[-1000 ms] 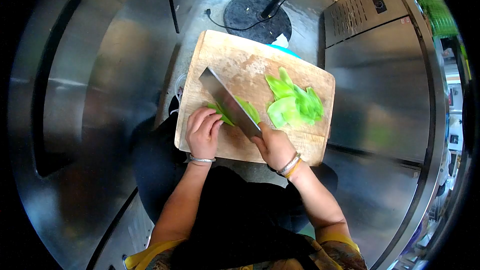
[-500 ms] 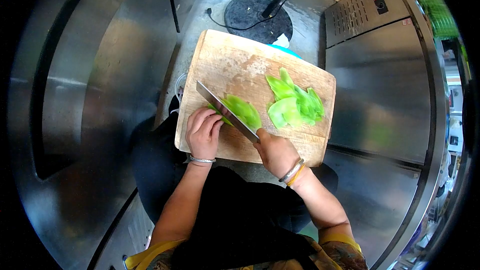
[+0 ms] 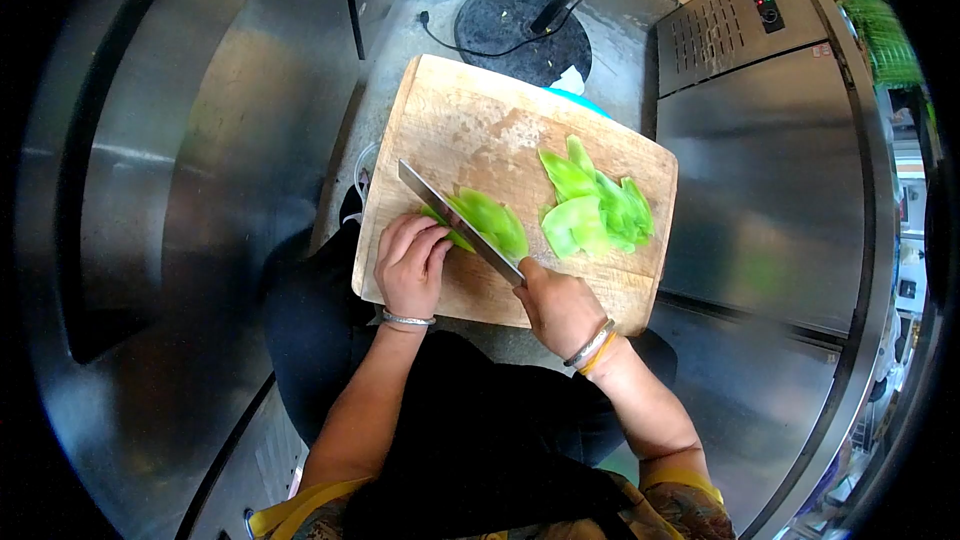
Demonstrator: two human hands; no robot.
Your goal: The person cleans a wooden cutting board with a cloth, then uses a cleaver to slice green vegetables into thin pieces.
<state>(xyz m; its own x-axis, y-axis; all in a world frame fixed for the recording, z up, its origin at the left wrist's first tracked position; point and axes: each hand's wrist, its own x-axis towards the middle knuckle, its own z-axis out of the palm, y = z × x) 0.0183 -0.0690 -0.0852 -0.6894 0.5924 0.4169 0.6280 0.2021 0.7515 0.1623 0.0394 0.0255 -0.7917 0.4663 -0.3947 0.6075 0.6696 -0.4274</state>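
In my right hand (image 3: pixel 562 308) is the handle of a cleaver (image 3: pixel 460 223), its long blade slanting up and to the left over thin green vegetable slices (image 3: pixel 497 223). The slices show mostly on the right of the blade, with a little on its left. My left hand (image 3: pixel 410 262) holds that left part, fingers curled close beside the blade. A wooden cutting board (image 3: pixel 460 120) lies under both hands. Further right on the board rests a loose heap of broader green vegetable slices (image 3: pixel 592 208), apart from both hands.
Stainless steel cabinets stand close on both sides, the right cabinet (image 3: pixel 760 180) with a control panel (image 3: pixel 766 5). Beyond the board, a round black base (image 3: pixel 522 35) with a pole and cable sits on the floor. Something blue (image 3: pixel 580 98) shows behind the board's far edge.
The whole view has shifted slightly. The cleaver and both hands keep nearly the same place on the board, and the heap on the right has not moved.
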